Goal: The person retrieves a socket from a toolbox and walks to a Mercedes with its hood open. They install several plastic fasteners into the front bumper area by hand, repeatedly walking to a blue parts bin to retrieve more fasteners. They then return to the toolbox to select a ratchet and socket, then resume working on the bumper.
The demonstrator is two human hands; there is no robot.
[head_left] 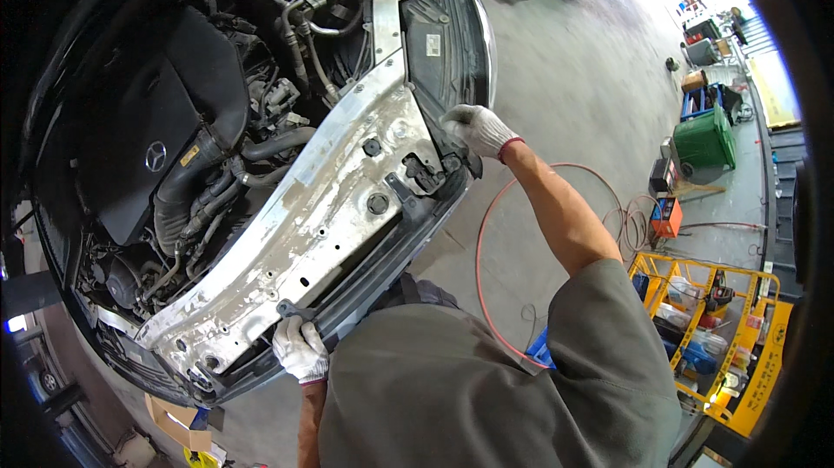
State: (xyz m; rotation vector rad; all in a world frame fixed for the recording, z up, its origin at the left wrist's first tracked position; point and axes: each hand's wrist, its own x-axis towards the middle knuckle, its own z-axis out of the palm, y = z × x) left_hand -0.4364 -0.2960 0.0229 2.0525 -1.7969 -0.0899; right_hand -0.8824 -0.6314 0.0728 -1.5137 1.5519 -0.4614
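A car's engine bay stands uncovered, with a worn silver front crossmember (334, 181) running diagonally along its front. Beyond the crossmember's lower edge lies the black bumper edge (365, 294). My left hand (301, 349), in a white knit glove, has its fingers curled over this edge beside a small dark bracket (285, 308). At the far right corner, my gloved right hand (479, 131) is closed, fingertips bent toward black trim (424, 116) beside the headlight (441, 34). What its fingers grip is hidden. Black latch parts (423, 174) sit in the crossmember near that hand.
A red hose (479, 260) loops over the grey floor at my right. A yellow tool cart (643, 281) full of tools, an orange box (667, 218) and a green bin (705, 140) stand farther right. An open cardboard box (174, 423) lies at lower left.
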